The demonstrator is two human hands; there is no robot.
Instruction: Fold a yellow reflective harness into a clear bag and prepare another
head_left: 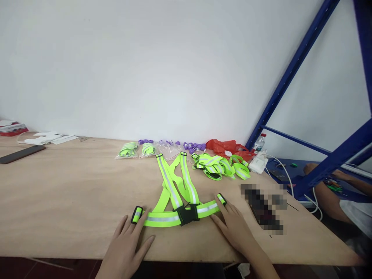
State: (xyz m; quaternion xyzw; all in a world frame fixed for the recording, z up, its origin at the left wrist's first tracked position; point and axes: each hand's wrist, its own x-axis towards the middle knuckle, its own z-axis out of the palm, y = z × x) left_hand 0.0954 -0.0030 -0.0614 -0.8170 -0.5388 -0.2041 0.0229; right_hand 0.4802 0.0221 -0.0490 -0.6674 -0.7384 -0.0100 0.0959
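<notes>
A neon-yellow reflective vest [162, 219] made of straps with grey stripes lies spread on the wooden table. Its black buckle [188, 214] is fastened at the middle of the waist strap. My left hand [128, 236] rests at the strap's left end, fingers spread beside a black slider [136, 214]. At the right end, my right hand [232, 224] touches the strap near another slider [221, 199], fingers stretched out. The two shoulder straps run away from me, each with a black slider at its far end.
Behind the vest are bagged straps [128, 150], purple rolls [194, 147], a red plastic bag [222, 146] and a heap of loose reflective straps [216, 166]. A water bottle [259, 144] and white power strip [258, 162] stand right, by a blue metal frame [286, 77]. Another person's arm [353, 182] shows beyond.
</notes>
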